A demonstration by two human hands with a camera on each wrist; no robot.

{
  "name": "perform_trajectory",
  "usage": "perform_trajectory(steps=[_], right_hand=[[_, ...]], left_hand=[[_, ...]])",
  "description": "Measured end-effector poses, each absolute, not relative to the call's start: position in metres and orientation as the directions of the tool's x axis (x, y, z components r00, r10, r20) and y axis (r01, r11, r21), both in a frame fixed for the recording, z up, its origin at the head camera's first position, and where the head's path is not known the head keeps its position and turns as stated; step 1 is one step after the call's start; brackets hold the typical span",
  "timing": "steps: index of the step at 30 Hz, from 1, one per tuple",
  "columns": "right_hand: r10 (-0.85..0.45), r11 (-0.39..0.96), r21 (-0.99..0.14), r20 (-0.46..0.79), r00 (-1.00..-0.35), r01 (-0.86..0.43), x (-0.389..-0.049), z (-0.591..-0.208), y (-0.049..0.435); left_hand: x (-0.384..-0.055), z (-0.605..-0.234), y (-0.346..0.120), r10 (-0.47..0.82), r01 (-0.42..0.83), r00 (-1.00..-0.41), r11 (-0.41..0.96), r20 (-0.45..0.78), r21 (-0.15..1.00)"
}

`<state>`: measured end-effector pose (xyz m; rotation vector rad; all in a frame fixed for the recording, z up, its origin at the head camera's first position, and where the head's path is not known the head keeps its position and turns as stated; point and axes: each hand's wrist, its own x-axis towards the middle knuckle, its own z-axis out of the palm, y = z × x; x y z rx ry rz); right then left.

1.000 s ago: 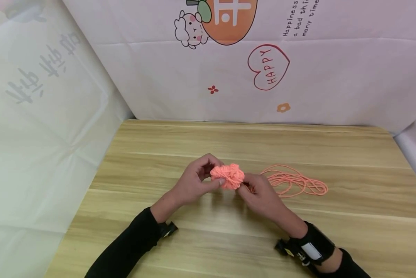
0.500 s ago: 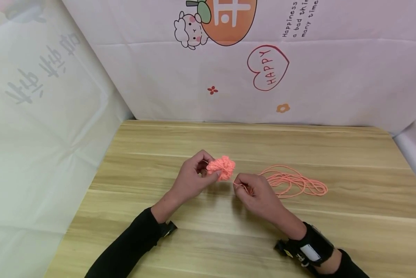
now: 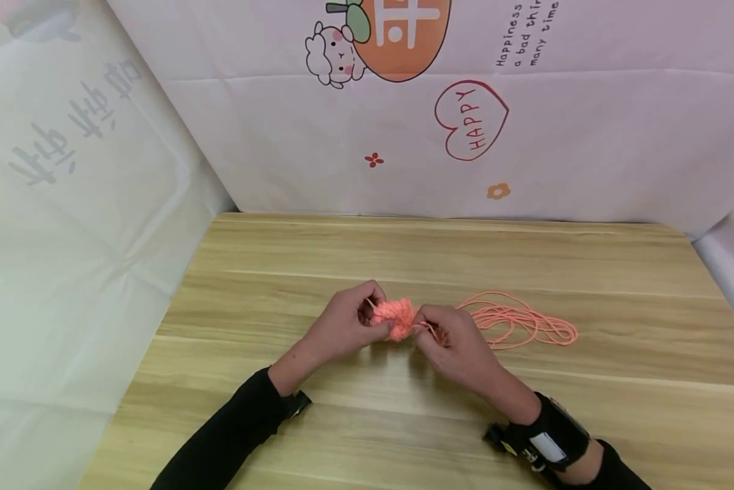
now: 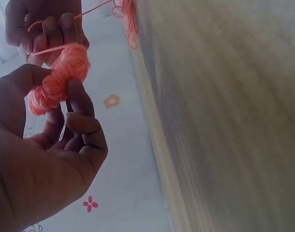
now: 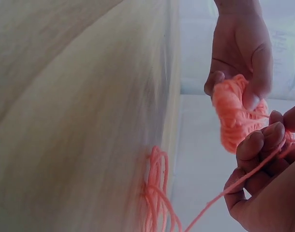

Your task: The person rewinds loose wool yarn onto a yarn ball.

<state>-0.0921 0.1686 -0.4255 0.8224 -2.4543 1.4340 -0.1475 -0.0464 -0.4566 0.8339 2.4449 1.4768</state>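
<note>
Yarn bundle (image 3: pixel 399 311) is held above table (image 3: pixel 355 435), pinched in half-closed L hand (image 3: pixel 345 323). Strand (image 5: pixel 224 194) is gripped in R hand (image 3: pixel 459 346), tightly curled, just beside bundle. Loose yarn (image 3: pixel 526 322) is laid on table nr. R hand.

In the head view, the table (image 3: pixel 373 435) is lit brightly and evenly, with soft shadows cast below the left hand (image 3: pixel 345 325) and the right hand (image 3: pixel 455 344). Both wrist views are dimmer; the left hand is darkened against the pale sheet (image 4: pixel 133 159), and the table's grain is blurred.
</note>
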Motion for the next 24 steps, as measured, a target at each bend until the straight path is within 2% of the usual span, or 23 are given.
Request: perform_trajectory(steps=[5,12,18,24], right_hand=[[-0.361,0.383,-0.747,0.42,-0.833,-0.543,-0.093,-0.43,0.17],[-0.366,0.398,-0.75,0.398,-0.842,-0.528,-0.089,-0.421,0.169],[-0.36,0.393,-0.756,0.397,-0.844,-0.523,-0.09,-0.425,0.17],[-0.358,0.376,-0.767,0.396,-0.845,-0.519,-0.097,-0.448,0.174]], left_hand=[[-0.146,-0.458,-0.045,0.634,0.418,-0.765,0.354,0.115,0.837],[-0.143,-0.457,-0.042,0.786,0.467,-0.611,0.268,0.089,0.843],[-0.142,-0.455,-0.041,0.842,0.478,-0.528,0.189,0.109,0.858],[-0.137,-0.441,-0.041,0.876,0.462,-0.458,0.091,0.15,0.882]])
